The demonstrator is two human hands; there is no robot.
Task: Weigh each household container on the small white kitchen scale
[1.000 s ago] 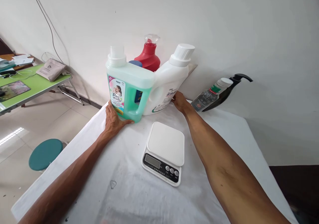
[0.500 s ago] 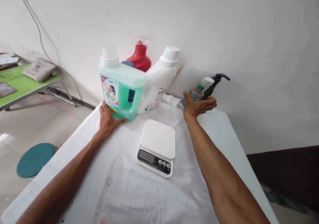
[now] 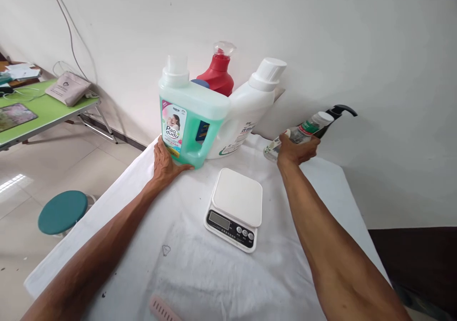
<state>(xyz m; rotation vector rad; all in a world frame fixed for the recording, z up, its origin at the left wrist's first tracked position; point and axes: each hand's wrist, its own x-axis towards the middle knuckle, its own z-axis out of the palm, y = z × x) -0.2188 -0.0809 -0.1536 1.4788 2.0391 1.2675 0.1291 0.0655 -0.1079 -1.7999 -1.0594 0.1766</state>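
Two hands busy: left (image 3: 164,163) pressed flat against green jug (image 3: 189,116) behind scale (image 3: 234,208); right (image 3: 296,148), off white jug (image 3: 248,111), now closed around small clear bottle (image 3: 298,133) right of scale.

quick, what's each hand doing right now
left hand: open, flat against the base of the green detergent jug
right hand: closed around the small clear bottle
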